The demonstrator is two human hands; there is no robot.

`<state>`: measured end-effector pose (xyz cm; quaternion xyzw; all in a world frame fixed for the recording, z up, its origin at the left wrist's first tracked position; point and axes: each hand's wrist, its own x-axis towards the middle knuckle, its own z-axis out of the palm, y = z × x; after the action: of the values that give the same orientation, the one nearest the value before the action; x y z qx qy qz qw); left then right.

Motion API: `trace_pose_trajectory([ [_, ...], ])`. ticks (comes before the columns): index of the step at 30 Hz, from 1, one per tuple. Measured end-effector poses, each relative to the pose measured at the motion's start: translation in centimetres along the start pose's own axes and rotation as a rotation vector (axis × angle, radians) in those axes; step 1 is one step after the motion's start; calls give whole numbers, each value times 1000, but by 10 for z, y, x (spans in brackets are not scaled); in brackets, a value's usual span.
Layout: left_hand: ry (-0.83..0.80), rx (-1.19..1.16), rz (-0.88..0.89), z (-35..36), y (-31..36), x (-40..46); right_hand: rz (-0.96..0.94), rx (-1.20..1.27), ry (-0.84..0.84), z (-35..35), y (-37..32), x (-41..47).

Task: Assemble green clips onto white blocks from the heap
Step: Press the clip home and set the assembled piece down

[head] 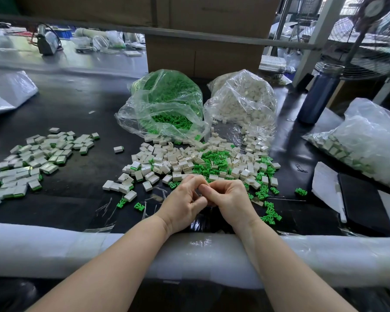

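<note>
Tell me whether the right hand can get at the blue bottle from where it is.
Probably not easily: the right hand is busy pinching against the left hand, and the blue bottle stands far back, beyond the heap.

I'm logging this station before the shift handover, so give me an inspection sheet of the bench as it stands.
Surface: black mat, with a white padded front edge.
Job's things: mixed heap of white blocks and green clips at centre; open bag of green clips; bag of white blocks; finished pieces spread on the left.
Clutter: blue bottle, sealed bag on the right, clear plastic scraps.
Hands: left hand and right hand pressed together, fingers curled; anything held is hidden.
Cables: nothing seen on the mat.
Surroundings: cardboard boxes behind, fan at right.
</note>
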<state>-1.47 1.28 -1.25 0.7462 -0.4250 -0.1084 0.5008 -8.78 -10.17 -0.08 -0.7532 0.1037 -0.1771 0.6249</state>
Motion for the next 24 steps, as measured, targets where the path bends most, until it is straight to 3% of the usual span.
trace_pose_trajectory([
  [24,3,-11,-27,0,5,-2,-16,28,1,1,4,2],
])
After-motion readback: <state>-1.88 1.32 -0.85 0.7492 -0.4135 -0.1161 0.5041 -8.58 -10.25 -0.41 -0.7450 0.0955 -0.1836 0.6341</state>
